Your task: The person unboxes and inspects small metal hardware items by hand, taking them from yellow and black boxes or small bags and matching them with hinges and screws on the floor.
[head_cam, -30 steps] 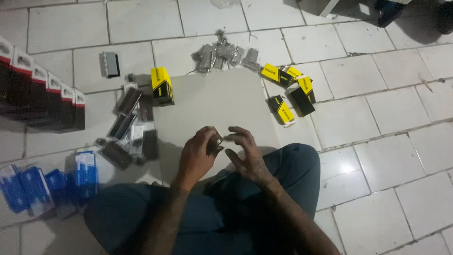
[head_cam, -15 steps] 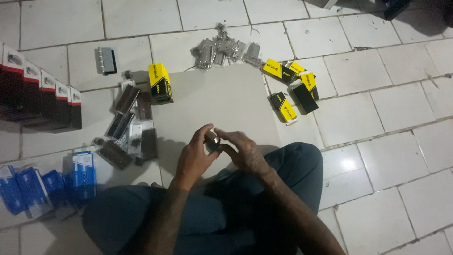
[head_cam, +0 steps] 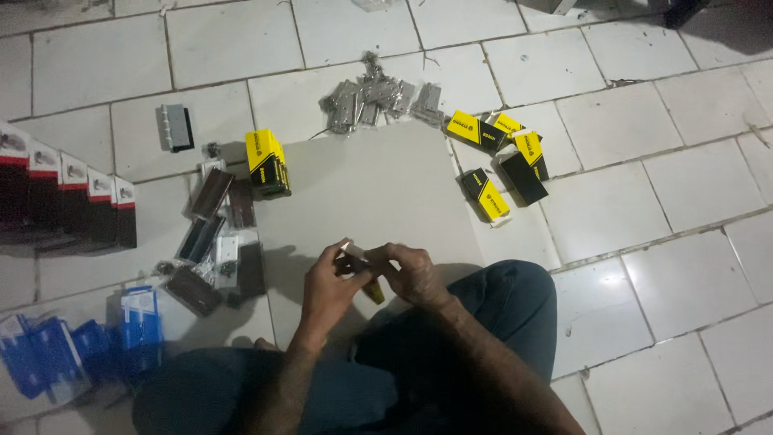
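I sit cross-legged on a white tiled floor, both hands together over my lap. My left hand (head_cam: 326, 283) and my right hand (head_cam: 411, 274) both grip a small metal piece with a yellow-black part (head_cam: 369, 282), apparently a small box or hinge; its exact kind is hard to tell. In front of my hands lies a flat grey board (head_cam: 362, 185). A yellow-and-black box (head_cam: 266, 163) stands at the board's far left corner.
Several yellow-and-black boxes (head_cam: 503, 153) lie at the right. A pile of silver hinges (head_cam: 374, 101) sits beyond the board. Dark hinges and packets (head_cam: 213, 242) lie left, a grey box (head_cam: 174, 127) behind them, black-red boxes (head_cam: 68, 205) and blue packs (head_cam: 80, 346) far left.
My hands stayed close together over my lap and turned the small piece between the fingers; the camera view shifted slightly. Nothing on the floor moved.
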